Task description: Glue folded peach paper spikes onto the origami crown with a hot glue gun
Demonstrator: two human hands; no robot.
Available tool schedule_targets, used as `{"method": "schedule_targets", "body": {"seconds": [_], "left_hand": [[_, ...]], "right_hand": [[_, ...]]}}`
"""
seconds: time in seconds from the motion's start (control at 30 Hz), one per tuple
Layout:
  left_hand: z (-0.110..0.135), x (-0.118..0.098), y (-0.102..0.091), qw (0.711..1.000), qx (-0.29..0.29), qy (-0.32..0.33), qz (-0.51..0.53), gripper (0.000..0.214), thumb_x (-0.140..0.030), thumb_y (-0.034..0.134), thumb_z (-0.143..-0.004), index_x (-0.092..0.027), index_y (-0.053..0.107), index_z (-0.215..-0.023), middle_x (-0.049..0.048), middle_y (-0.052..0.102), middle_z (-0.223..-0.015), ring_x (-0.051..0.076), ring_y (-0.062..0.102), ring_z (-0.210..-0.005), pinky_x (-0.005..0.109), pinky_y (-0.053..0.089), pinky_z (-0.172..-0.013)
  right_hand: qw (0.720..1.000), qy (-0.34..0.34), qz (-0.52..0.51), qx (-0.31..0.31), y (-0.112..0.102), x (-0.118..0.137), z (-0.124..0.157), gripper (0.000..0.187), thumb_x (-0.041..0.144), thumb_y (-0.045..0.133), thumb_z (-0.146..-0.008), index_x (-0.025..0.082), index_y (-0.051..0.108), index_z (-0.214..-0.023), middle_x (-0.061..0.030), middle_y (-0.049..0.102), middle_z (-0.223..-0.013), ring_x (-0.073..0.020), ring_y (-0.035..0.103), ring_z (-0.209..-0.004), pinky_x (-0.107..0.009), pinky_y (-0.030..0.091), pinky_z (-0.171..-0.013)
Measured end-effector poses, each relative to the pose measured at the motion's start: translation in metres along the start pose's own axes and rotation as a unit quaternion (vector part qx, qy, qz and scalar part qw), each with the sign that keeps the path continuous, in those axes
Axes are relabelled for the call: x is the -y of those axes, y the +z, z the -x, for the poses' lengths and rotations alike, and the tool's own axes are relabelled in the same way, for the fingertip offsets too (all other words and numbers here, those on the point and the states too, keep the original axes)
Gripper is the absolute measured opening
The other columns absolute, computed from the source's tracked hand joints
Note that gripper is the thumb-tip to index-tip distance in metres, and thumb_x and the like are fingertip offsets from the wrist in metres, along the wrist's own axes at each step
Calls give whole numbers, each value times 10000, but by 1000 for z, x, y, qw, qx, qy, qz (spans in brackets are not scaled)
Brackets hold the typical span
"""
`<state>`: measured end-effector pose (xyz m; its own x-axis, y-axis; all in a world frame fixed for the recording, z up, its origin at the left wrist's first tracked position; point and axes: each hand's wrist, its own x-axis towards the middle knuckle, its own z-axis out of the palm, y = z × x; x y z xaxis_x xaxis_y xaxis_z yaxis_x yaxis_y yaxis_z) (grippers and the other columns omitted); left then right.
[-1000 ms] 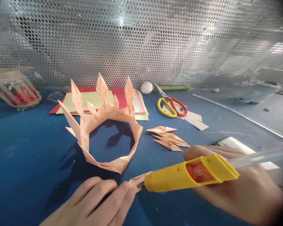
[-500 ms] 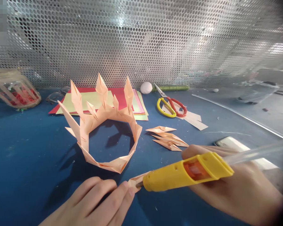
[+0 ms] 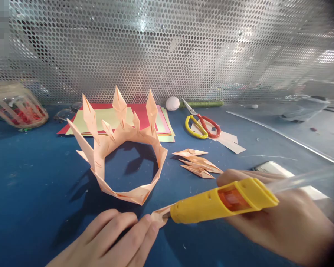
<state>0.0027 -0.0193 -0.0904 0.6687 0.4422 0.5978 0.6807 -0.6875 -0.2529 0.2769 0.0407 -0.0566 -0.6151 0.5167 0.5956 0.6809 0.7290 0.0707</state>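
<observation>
Lying between hands (image 3: pixel 114 237) (image 3: pixel 284 222) — folded paper (image 3: pixel 157 218), crown (image 3: pixel 139 194) beyond

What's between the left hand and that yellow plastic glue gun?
The head view shows a small folded peach paper piece there: the left hand holds it, the glue gun points at it.

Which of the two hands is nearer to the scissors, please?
The right hand: it grips the glue gun, in front and right of the scissors. The left hand, holding a folded paper piece, is farther, to their front left.
</observation>
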Motion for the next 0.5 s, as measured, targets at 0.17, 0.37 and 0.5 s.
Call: {"method": "schedule_targets", "body": {"seconds": [0.17, 0.37, 0.5], "left_hand": [[1, 0, 0, 1000, 0, 5, -2, 388, -11, 297, -993, -173, 634, -1100, -101, 728, -1020, 119, 573, -862, 312, 445, -766], [2, -1, 0, 1000, 3, -3, -4, 378, -27, 302, -1005, -185, 631, -1104, -101, 732, -998, 123, 572, -865, 320, 443, -774], [-1, 0, -1, 1000, 3, 4, 0, 396, -10, 292, -997, -182, 632, -1104, -100, 723, -1035, 120, 569, -873, 314, 438, -778]], "right_hand": [[1000, 17, -10, 3, 3, -2, 5, 88, 235, 413, -911, 301, 422, -854, 36, 567, -559, -167, 567, -410, -262, 448, -356], [1000, 17, -24, 10, 5, -4, 9, 77, 247, 421, -922, 306, 456, -887, 27, 585, -612, -176, 571, -451, -285, 457, -393], [999, 31, -29, -2, 6, -3, 10, 87, 260, 411, -925, 308, 443, -859, 24, 574, -595, -185, 569, -447, -293, 458, -386]]}}
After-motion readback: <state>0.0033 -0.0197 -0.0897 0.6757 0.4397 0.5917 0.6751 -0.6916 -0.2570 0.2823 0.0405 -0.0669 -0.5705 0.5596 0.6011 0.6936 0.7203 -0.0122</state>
